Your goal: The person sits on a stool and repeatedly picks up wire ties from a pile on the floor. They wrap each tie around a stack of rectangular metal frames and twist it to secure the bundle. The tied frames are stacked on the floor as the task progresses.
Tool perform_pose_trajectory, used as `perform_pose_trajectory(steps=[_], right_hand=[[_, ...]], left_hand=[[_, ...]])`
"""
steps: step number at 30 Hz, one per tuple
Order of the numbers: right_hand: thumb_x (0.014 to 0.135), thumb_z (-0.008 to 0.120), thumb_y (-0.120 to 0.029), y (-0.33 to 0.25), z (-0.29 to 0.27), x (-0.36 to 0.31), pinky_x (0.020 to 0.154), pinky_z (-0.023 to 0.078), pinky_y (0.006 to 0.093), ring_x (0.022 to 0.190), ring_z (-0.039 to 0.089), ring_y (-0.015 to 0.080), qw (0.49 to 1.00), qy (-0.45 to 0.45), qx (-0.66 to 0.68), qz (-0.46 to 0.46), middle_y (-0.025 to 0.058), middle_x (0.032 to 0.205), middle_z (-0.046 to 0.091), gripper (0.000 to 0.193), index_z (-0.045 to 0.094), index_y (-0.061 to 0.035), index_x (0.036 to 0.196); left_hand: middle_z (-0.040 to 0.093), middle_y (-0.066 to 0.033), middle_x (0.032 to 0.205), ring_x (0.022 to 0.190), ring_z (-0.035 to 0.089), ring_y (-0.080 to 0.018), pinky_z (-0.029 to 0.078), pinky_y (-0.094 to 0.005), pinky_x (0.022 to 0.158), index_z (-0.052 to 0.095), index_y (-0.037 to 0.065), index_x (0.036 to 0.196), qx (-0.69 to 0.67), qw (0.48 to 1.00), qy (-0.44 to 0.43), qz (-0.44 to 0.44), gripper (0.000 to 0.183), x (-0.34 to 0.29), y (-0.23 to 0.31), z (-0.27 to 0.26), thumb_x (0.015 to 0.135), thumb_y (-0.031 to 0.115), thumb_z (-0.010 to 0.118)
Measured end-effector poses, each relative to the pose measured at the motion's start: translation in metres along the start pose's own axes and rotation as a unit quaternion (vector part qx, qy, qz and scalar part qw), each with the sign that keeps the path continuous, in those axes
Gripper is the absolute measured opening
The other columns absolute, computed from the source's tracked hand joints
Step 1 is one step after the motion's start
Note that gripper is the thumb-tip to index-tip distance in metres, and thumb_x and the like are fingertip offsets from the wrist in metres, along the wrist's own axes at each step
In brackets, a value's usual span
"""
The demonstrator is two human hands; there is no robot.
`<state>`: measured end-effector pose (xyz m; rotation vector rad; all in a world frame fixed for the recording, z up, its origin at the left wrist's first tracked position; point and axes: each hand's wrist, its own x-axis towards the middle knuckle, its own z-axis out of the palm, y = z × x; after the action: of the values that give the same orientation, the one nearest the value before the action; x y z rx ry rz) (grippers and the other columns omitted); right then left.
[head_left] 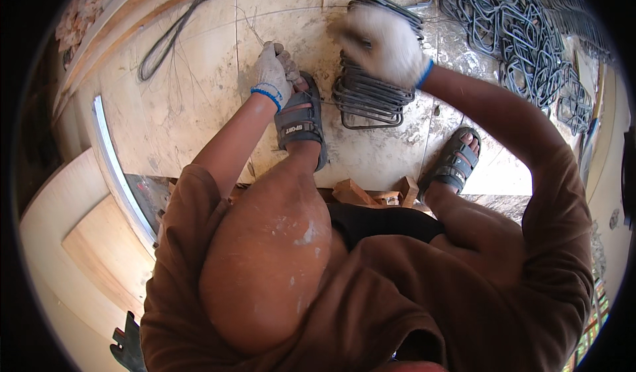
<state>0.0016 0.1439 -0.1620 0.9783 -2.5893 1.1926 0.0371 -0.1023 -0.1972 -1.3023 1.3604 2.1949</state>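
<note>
My left hand, in a whitish work glove with a blue cuff, is closed beside my sandalled foot. Thin tie wires stick out past its fingers. My right hand, gloved the same way, is smeared by motion, so its fingers cannot be made out. It is above a row of dark bent-steel stirrups, rectangular loops packed closely together on the tiled floor. The glove hides the middle of that row.
A large heap of steel stirrups lies at the far right. A looped bundle of thin wire rests on the floor to the left. Wood offcuts lie near my seat, and a pale metal strip runs along the left.
</note>
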Motion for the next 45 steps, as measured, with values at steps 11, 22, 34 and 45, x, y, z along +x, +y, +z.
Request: perform_pose_trajectory(steps=[11,22,34,45], right_hand=[[0.086,0.08,-0.025,-0.062,0.038,-0.158,0.092,0.057,0.0467,0.111,0.071,0.0292,0.94,-0.316,-0.099,-0.085,0.0061,0.127,0.068,0.055,0.069,-0.0184,0.139],[0.084,0.084,-0.03,-0.026,0.013,-0.085,0.103,0.052,0.0534,0.126,0.063,0.0348,0.973,-0.182,-0.14,-0.001,0.0116,0.138,0.062,0.067,0.063,-0.0146,0.146],[0.08,0.089,-0.03,-0.025,0.006,-0.073,0.107,0.054,0.0506,0.129,0.061,0.0353,0.965,-0.224,-0.13,0.048,0.0103,0.14,0.063,0.067,0.068,-0.0131,0.141],[0.081,0.091,-0.042,-0.014,0.003,-0.07,0.105,0.056,0.0485,0.129,0.063,0.0335,0.964,-0.229,-0.135,-0.002,0.0094,0.143,0.063,0.067,0.07,-0.0107,0.137]], left_hand=[[0.037,0.0017,0.068,0.052,0.031,-0.0153,0.027,-0.0324,0.047,0.049,0.017,0.086,-0.046,0.999,-0.02,-0.005,0.034,-0.004,0.008,0.002,0.116,0.032,0.044],[0.044,0.0009,0.072,0.055,0.034,-0.0165,0.03,-0.0322,0.051,0.052,0.014,0.087,-0.132,0.991,-0.031,0.018,0.036,-0.01,0.022,0.013,0.117,0.032,0.041],[0.073,-0.0033,0.102,0.096,0.066,-0.0146,0.052,-0.0302,0.094,0.076,0.006,0.109,0.427,0.869,-0.198,0.157,0.035,-0.061,-0.028,-0.038,0.115,0.033,0.056],[0.062,-0.0183,0.139,0.127,0.06,-0.043,0.045,-0.0506,0.113,0.057,-0.001,0.143,0.784,0.414,-0.07,0.458,0.063,-0.012,-0.108,-0.087,0.107,0.051,0.057]])
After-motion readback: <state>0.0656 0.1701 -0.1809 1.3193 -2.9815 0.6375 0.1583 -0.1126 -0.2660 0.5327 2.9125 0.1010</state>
